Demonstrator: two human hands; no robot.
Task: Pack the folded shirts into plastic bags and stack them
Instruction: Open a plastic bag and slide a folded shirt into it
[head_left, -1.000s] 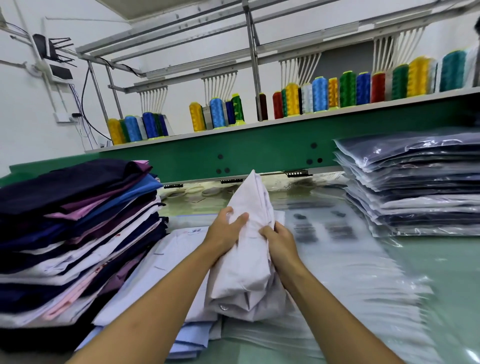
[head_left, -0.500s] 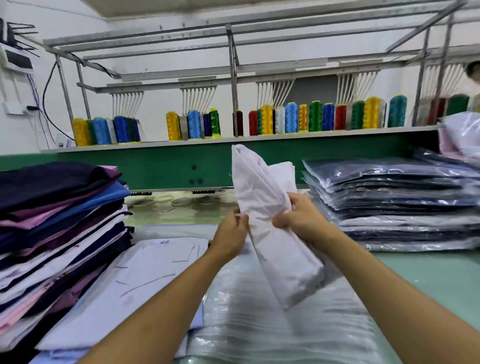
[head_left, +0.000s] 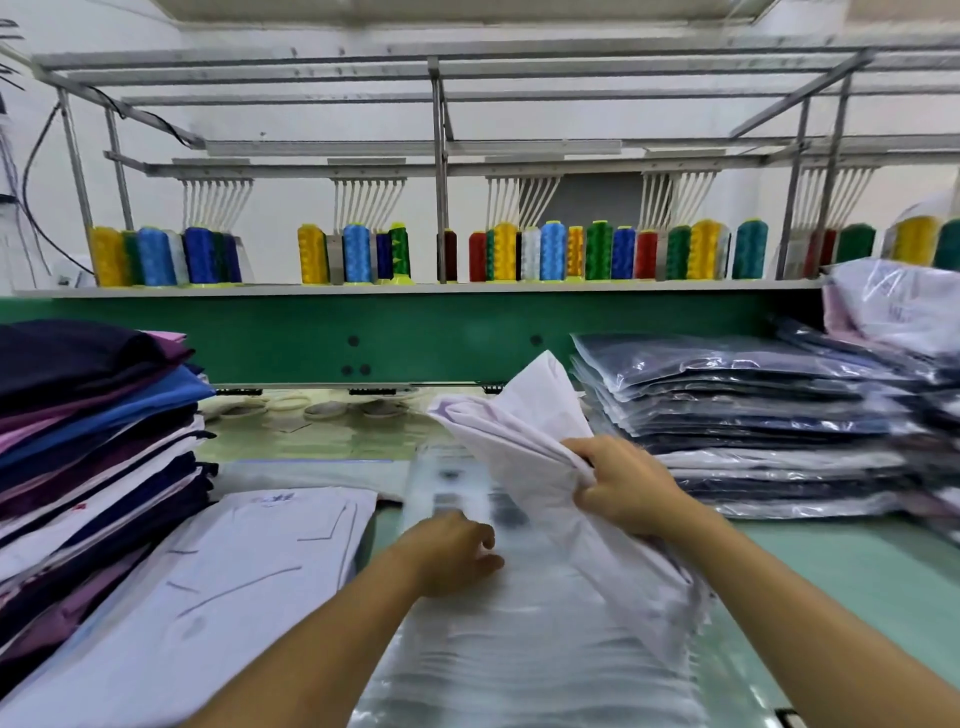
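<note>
White folded shirt (head_left: 524, 441) within curled right fingers (head_left: 589, 499); left fingers (head_left: 478, 535) atop plastic bags (head_left: 519, 654), grip unclear.

Legible text: none.
- Dark print (head_left: 467, 499) on top plastic bag (head_left: 519, 634): blurred.
- Small blue mark (head_left: 280, 498) on flat white shirt (head_left: 234, 597): too small to read.
- Faint print on far-right bagged shirt (head_left: 898, 306): unreadable.

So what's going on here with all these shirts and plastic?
A person is bagging shirts by hand. Their right hand grips a folded white shirt, held tilted above the green table. Their left hand is down on the pile of empty clear plastic bags; blur hides whether it has pinched one. The shirt is not in a bag yet. A tall stack of unbagged folded shirts waits on the left, and a stack of shirts already in bags sits on the right.
</note>
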